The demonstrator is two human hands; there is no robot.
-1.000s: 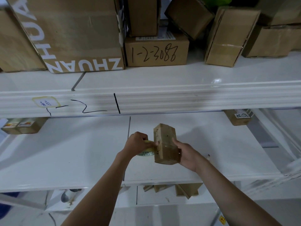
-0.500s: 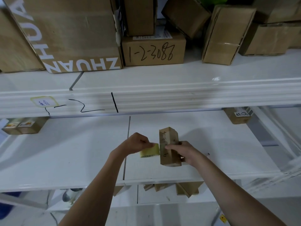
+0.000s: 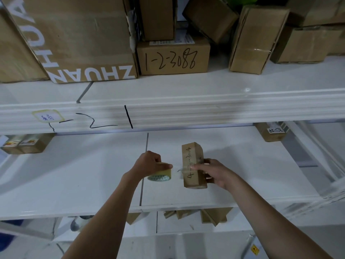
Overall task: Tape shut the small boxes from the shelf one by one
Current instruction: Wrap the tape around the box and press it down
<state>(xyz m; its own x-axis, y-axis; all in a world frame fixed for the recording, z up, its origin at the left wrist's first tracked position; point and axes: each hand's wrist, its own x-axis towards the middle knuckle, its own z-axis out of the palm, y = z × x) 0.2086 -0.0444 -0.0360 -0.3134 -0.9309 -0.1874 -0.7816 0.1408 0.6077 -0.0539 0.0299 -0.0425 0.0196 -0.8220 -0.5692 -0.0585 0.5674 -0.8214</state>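
Observation:
A small brown cardboard box (image 3: 193, 156) with handwritten numbers on its top face is held above the middle white shelf (image 3: 74, 174). My right hand (image 3: 214, 172) grips it from the right, thumb pressing on the top face. My left hand (image 3: 151, 163) grips a yellowish roll of clear tape (image 3: 161, 174) just left of the box. A short strip of clear tape (image 3: 179, 168) stretches from the roll to the box under my right thumb.
The upper shelf (image 3: 186, 86) carries several cardboard boxes, among them a large "ZHUAN" box (image 3: 80, 38) and one marked "1-2-3088" (image 3: 173, 57). Small boxes sit at the back left (image 3: 24, 144) and back right (image 3: 270, 132) of the middle shelf. More cardboard lies on the lower shelf (image 3: 211, 215).
My left hand has pulled the tape roll leftward away from the box, drawing out a strip. The box has turned so its written face points up, with my right thumb now on it.

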